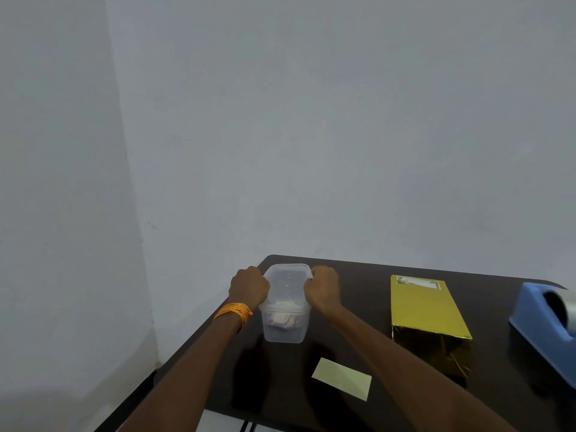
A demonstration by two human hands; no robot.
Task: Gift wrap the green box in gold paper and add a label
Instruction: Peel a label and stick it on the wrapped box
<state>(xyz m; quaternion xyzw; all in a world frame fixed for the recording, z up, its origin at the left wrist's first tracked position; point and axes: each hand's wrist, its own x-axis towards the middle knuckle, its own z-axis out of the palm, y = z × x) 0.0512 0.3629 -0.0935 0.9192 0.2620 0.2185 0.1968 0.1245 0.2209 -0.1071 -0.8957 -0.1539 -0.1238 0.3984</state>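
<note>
Gripping a clear plastic container (285,310) from both sides, the two hands have their fingers curled over its upper rim. The left hand (249,286) holds the left side and the right hand (322,288) holds the right side, with the knuckles turned up toward the camera. On the left wrist there is an orange thread band (233,311), wound several times around. The container stands upright near the far left corner of the dark table (361,294), and some small pale things lie inside it at the near end; what they are I cannot tell. Nearer to the person, between the two forearms, a pale yellow slip of paper (343,382) lies flat on the table and touches nothing. To the right of the right arm, well apart from the container, lies the gold-wrapped box (427,310), flat on the table with its long side running away from the person. Its shiny paper is folded closed at the near end, and a label (417,282) with a white field sits on its top face at the far end. Further right, at the edge of the view, stands a blue tape dispenser (542,319), partly cut off. Behind the table rises a plain pale wall (311,120).
</note>
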